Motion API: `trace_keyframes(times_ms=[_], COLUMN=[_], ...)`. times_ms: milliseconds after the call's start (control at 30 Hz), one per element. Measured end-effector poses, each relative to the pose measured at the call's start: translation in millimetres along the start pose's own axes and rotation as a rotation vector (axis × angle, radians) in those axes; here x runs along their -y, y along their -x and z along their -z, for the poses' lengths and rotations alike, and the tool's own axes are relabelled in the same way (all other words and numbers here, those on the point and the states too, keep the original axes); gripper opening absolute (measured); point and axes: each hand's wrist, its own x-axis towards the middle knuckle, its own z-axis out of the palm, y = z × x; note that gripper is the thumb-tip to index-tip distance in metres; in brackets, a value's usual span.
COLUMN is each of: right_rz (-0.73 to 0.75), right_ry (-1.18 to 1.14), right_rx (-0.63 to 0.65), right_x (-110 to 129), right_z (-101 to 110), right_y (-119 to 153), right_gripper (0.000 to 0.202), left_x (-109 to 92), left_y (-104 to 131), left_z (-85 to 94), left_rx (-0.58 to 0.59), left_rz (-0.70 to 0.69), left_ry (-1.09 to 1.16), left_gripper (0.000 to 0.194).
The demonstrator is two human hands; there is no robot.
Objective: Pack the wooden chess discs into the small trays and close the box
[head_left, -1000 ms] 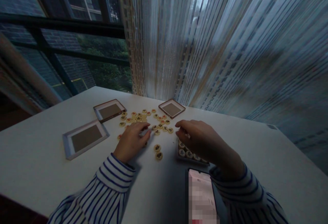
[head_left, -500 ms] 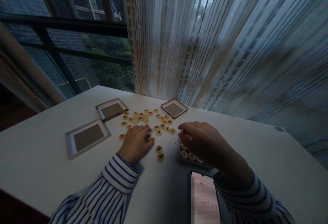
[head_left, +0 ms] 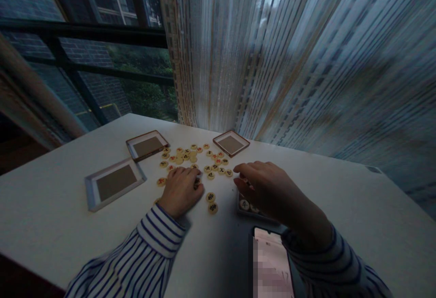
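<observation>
Curving palm down over the table (head_left: 57,198), our left hand (head_left: 181,191) points its bent fingers away from us and to the right, the thumb set a little apart. A dark-marked piece (head_left: 197,181) shows between thumb and forefinger; we cannot tell whether the hand grips it or only covers it. Our right hand (head_left: 264,182) hangs above the box (head_left: 254,216), knuckles up, fingers bent and pointing left, thumb and forefinger tips near each other. Whether it holds anything we cannot tell.

The box lies just right of the middle of the table, mostly hidden by hand and wrist. Its near edge slants down to the right as we see it; which way its long axis runs we cannot make out. Some discs (head_left: 244,205) sit marked side up in its near left corner.

Left of the box, two loose pieces (head_left: 210,197) lie flat, dark marks up. Being round, they have no long axis, but the pair makes a short line running away from us. Beyond our left hand, red-marked and dark-marked pieces spread in a heap (head_left: 186,156), between a small tray (head_left: 149,146) and a far tray (head_left: 230,144). The large tray (head_left: 116,183) points its long axis from near left to far right. Below the box, the phone (head_left: 272,261) has its top end towards it.
</observation>
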Motion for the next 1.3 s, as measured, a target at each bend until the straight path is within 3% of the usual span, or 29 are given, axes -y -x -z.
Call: trace_keyframes(times_ms=[333,500,600,800,1133,1300], right_rz=[-0.017,-0.026,-0.005,0.064,0.129,0.127], right_ry=[0.010,0.023,-0.003,-0.061,-0.163,-0.161], right_rx=[0.030,0.065,0.075,0.054,0.045,0.023], right_x=[0.1,2.9,4.1,1.9,1.0,2.1], right_z=[0.2,2.4,2.9,-1.7,-5.0,-5.0], right_y=[-1.3,-2.2,-2.8,-2.5,-1.4,-0.9], right_gripper=[0.019,0.014,0.016,0.017,0.018,0.015], left_x=[-3.7,-7.5,-13.6,-28.9,-29.2,-30.9], left_y=[-2.2,1.1,3.3,5.7,6.4,6.4], left_z=[0.1,-3.0,-7.0,-6.6,-0.8,0.5], left_rx=[-0.273,-0.315,-0.260,-0.017,0.135,0.118], left_rz=[-0.109,-0.074,-0.040,0.026,0.084,0.126], left_ry=[0.265,0.528,0.793,1.410,1.648,1.645], left_gripper=[0.026,0.027,0.031,0.036,0.040,0.040])
